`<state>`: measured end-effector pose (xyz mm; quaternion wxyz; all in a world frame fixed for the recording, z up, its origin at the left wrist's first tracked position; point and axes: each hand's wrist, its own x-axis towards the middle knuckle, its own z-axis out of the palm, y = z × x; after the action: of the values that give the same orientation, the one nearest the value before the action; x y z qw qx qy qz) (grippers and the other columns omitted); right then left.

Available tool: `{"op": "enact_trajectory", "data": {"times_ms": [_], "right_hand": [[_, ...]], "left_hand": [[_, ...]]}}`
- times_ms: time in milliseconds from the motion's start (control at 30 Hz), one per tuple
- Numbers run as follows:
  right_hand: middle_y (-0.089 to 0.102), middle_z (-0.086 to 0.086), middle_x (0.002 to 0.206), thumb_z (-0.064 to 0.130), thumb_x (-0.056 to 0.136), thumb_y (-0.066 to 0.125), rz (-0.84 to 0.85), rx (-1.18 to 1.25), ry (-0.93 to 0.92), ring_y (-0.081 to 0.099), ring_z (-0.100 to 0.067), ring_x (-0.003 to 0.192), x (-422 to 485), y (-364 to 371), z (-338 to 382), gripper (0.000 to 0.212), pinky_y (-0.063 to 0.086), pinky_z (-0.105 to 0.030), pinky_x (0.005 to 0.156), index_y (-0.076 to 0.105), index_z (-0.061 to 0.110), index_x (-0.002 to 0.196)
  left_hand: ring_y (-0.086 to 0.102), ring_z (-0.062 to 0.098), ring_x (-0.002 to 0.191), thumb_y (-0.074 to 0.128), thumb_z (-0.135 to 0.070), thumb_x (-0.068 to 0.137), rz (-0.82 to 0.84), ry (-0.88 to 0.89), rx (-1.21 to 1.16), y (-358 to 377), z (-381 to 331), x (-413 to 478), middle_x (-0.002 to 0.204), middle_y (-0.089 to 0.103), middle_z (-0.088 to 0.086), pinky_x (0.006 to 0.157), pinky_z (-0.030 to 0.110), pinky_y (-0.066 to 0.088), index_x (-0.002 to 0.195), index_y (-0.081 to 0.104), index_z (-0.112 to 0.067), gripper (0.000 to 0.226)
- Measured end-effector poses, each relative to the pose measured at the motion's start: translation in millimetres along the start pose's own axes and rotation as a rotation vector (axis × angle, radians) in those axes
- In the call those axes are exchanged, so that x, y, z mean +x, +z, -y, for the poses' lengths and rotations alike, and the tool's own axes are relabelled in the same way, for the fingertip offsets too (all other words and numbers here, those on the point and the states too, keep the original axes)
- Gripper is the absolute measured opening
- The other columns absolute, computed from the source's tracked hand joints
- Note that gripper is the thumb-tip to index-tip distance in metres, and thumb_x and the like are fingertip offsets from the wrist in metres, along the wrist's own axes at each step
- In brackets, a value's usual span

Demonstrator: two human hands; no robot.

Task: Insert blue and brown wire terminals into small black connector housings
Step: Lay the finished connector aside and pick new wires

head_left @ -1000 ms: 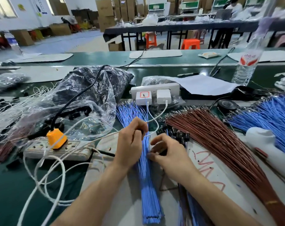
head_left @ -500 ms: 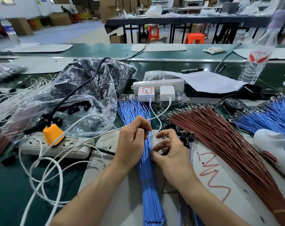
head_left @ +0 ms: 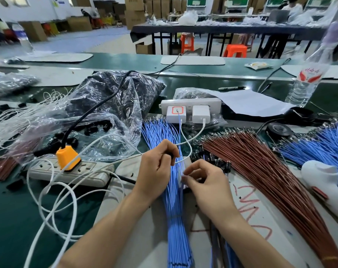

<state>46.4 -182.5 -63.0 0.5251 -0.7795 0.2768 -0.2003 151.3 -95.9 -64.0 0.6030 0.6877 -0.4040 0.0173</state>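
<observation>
Reaching forward from the bottom edge of the head view, both bare forearms meet over the blue wire bundle (head_left: 177, 219). It lies lengthwise on a white work board (head_left: 148, 254), its terminal ends fanned out away from the person.

The left hand (head_left: 156, 169) sits knuckles-up on the bundle's left side. Its fingers are curled in and its thumb and forefinger grip a small black piece (head_left: 170, 154). The right hand (head_left: 208, 186) is just beside it on the bundle's right side, its fingers bent. Thumb and forefinger tips (head_left: 184, 178) are pressed together right over the blue wires. That spot is blurred, so I cannot tell whether they pinch anything.

Loose black connector housings (head_left: 220, 161) lie scattered just beyond the right hand, at the near edge of the brown wire bundle (head_left: 270, 180), which fans out to the right. A white charger cable (head_left: 186, 141) drops from the white power strip (head_left: 191, 103), loops between the two hands and runs on behind the left one.

- Far right: a second blue bundle (head_left: 327, 149) and a white plastic tool (head_left: 327, 180).
- Left: a clear plastic bag (head_left: 110, 113) of dark parts, and an orange plug (head_left: 68, 157) in another power strip.
- Right rear: a water bottle (head_left: 307, 80) stands upright.
</observation>
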Motion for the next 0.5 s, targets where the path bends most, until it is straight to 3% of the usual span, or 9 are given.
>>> {"op": "enact_trajectory", "data": {"times_ms": [167,300,400,500], "right_hand": [[0.068,-0.006,0.070,0.005,0.082,0.071,0.046,0.145,0.035,0.049,-0.012,0.056,2,-8,2,0.021,0.041,-0.029,0.058,0.060,0.022,0.080],[0.063,-0.006,0.072,-0.002,0.081,0.069,-0.061,0.418,0.078,0.054,-0.013,0.063,10,-22,8,0.024,0.045,-0.027,0.063,0.057,0.018,0.075],[0.067,-0.005,0.068,-0.003,0.084,0.060,-0.135,0.828,0.186,0.053,-0.007,0.048,21,-42,12,0.025,0.041,-0.015,0.042,0.054,0.018,0.073],[0.067,-0.006,0.063,0.001,0.086,0.056,-0.240,1.137,0.223,0.055,-0.006,0.044,33,-67,10,0.018,0.042,-0.013,0.039,0.054,0.014,0.074]], "left_hand": [[0.042,0.008,0.052,0.037,-0.004,0.076,0.118,0.075,0.181,0,1,0,0.057,0.048,-0.010,0.052,0.026,0.037,0.070,0.056,-0.011,0.021],[0.041,-0.003,0.051,0.038,-0.015,0.077,0.231,0.124,0.411,0,3,-2,0.055,0.045,-0.016,0.052,0.023,0.031,0.073,0.061,-0.014,0.024],[0.043,-0.005,0.051,0.039,-0.012,0.077,0.242,0.087,0.416,1,2,-3,0.052,0.043,-0.019,0.052,0.021,0.027,0.075,0.062,-0.014,0.023],[0.043,-0.005,0.051,0.039,-0.011,0.077,0.235,0.091,0.412,1,2,-3,0.054,0.043,-0.020,0.053,0.024,0.028,0.076,0.063,-0.015,0.024]]}}
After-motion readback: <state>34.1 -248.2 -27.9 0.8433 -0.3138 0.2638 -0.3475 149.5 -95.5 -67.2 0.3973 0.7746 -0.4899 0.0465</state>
